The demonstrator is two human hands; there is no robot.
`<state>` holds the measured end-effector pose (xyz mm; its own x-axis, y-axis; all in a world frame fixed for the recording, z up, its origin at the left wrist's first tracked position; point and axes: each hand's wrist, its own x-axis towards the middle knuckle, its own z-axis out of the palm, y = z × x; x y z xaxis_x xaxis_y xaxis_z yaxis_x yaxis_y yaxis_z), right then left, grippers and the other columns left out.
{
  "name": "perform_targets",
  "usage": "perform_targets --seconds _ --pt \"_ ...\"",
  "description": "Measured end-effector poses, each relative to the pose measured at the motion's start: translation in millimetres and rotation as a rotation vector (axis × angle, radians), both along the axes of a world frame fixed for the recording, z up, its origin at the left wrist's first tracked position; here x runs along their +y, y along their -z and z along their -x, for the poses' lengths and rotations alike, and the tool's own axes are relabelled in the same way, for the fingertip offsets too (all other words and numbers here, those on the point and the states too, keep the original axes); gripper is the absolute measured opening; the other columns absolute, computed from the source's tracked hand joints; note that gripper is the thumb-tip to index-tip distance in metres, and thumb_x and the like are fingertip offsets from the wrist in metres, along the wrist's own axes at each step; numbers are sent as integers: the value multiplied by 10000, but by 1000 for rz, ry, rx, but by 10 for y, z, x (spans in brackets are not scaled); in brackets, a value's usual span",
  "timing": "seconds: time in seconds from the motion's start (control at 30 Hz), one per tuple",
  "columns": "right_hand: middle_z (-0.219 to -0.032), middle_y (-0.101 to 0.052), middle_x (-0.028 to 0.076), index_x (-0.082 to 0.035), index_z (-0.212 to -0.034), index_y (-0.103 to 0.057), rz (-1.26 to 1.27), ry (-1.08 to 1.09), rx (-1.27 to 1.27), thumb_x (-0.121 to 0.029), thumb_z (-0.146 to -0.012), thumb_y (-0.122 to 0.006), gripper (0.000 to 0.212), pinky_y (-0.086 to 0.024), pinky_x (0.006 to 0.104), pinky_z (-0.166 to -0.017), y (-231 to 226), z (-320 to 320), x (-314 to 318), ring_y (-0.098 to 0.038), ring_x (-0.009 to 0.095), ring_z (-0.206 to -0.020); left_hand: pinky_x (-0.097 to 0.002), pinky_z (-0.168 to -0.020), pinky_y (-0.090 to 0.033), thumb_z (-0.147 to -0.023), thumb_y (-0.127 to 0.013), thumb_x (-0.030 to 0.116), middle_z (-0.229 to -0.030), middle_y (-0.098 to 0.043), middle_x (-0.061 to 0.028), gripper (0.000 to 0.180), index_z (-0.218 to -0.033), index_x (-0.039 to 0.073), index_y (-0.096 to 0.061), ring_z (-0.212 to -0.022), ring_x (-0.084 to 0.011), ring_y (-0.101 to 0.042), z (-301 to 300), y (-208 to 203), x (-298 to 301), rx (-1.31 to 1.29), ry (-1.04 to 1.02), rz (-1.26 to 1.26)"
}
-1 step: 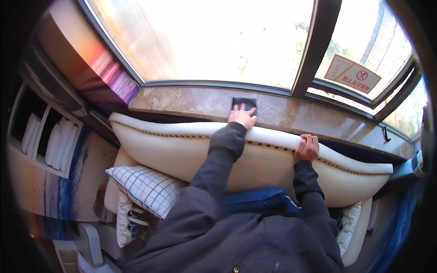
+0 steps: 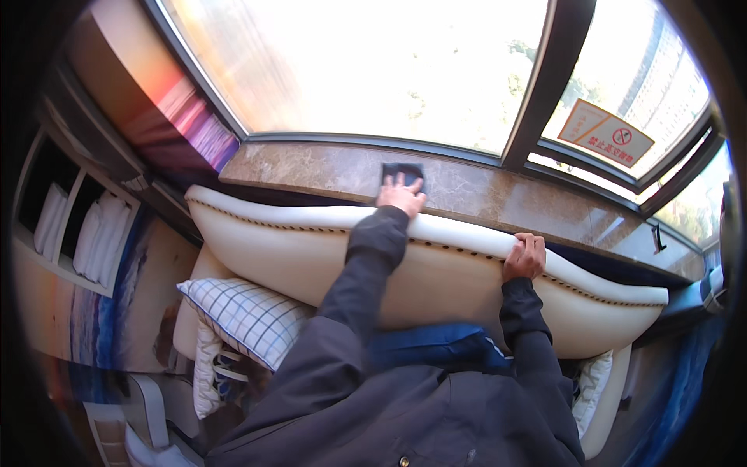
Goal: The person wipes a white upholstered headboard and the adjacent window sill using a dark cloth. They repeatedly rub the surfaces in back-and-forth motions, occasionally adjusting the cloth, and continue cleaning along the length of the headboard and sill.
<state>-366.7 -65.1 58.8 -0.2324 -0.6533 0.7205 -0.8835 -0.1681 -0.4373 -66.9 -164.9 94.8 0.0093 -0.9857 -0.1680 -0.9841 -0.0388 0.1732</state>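
Checked pillow (image 2: pixel 249 315) low at left, against the headboard (image 2: pixel 327 257). Left hand (image 2: pixel 401 194) flat on a dark cloth (image 2: pixel 403 171), fingers spread and pressing it to the marble sill (image 2: pixel 311 167) under the window (image 2: pixel 366 70); nothing pinched. Long reach over the headboard: likely loss of balance, or cloth slipping off the sill edge behind. Right hand (image 2: pixel 526 257) curled over the headboard top, gripping as a brace; easily lost on smooth padding.

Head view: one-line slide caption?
Left hand presses a dark cloth on the marble windowsill; right hand grips the cream headboard.
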Motion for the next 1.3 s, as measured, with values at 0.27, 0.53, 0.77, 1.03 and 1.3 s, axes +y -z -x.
perform_targets --seconds 0.27,0.53,0.77,1.03,1.3 --pt "-911 -611 130 -77 -918 -672 -16 3 52 -167 -890 -464 228 -482 455 -775 38 -39 -3 -611 350 -858 -598 -1240 -81 -1056 -209 602 -1705 -129 -194 672 -1639 269 -248 -1545 -493 -105 -726 162 64 71 -335 86" --pt "-883 -603 121 -109 -889 -692 -20 20 26 -169 -842 -525 183 -486 453 -763 66 17 1 -612 338 -849 -555 -1253 -128 -1052 -267 608 -1661 -260 -224 645 -1572 256 -416 -1533 -497 -169 1604 -14 65 211 416 -42" --pt "-839 -583 94 -115 -861 -696 44 -2 -66 -158 -810 -568 144 -486 439 -742 -5 -20 -2 -609 313 -816 -612 -1201 -241 -1055 -410 376 -1583 -364 -275 456 -1455 187 -523 -1464 -474 -333 -291 582 -360 -113 256 262" --pt "-846 -574 108 -84 -854 -647 107 -71 -127 -138 -791 -584 104 -499 444 -763 -4 25 15 -604 318 -817 -631 -1210 -199 -1034 -457 421 -1660 -236 -256 543 -1564 309 -428 -1498 -546 -223 -932 557 -337 -343 291 36" --pt "-834 -565 107 -86 -853 -652 114 -74 -144 -163 -787 -604 113 -504 440 -763 -28 28 5 -601 318 -808 -519 -1246 -163 -1037 -452 275 -1662 -250 -229 537 -1569 342 -416 -1523 -515 -180 1500 43 -83 174 752 -119"
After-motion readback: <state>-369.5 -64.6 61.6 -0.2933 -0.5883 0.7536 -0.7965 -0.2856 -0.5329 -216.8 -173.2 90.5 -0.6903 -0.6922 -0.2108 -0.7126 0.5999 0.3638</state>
